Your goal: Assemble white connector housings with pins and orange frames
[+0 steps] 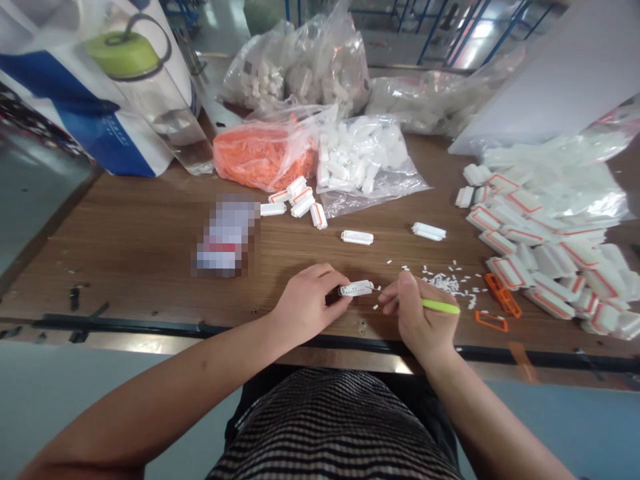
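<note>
My left hand [313,300] pinches a small white plastic housing [357,288] by its left end, just above the table near the front edge. Rows of small dark marks show on the housing's face. In my right hand [420,310] is a thin-tipped tool with a yellow-green handle [440,306]; its fine tip reaches the housing's right end. Whether the tip holds a tiny part is too small to tell. Tiny white pieces [445,283] lie scattered just beyond my right hand. Two more white housings, one at the middle [357,237] and another further right [429,231], lie behind my hands.
Orange frames [503,295] lie right of my hand, beside a heap of white housings with orange trim [545,260]. Behind are a bag of orange parts [263,157], a bag of white parts [360,157] and a bottle with a green lid [123,53]. A blurred-out item [227,237] lies left.
</note>
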The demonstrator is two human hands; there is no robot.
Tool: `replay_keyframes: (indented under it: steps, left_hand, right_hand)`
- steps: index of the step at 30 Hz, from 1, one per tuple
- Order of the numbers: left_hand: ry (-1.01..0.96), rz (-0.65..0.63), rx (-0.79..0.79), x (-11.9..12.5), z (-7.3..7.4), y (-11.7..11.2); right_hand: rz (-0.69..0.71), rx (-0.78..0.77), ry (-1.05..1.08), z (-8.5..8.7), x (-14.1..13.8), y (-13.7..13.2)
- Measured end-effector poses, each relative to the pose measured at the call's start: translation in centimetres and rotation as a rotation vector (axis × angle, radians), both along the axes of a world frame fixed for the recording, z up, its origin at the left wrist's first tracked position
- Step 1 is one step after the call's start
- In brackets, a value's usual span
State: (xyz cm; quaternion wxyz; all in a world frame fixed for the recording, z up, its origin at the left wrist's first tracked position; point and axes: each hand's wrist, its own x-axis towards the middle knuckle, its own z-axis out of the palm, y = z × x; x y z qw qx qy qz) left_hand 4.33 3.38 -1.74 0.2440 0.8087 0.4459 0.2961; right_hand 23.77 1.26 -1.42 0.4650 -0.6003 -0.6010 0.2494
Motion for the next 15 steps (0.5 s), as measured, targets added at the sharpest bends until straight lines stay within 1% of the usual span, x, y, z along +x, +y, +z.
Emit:
replay_keyframes:
  steps: [6, 12, 15]
  left_hand:
    - [-0.004, 0.010, -0.004, -0.06, -0.06, -0.03]
    - [-0.009, 0.005, 0.011, 0.00, -0.08, -0.01]
    - [0.006, 0.006, -0.005, 0.01, -0.03, -0.01]
  right_hand:
    - [-0.090, -0.019, 0.122, 0.13, -0.14, -0.09]
    - [-0.023, -0.040, 0.091, -0.26, 0.15, 0.00]
    - [-0.087, -0.027, 0.160, -0.15, 0.05, 0.02]
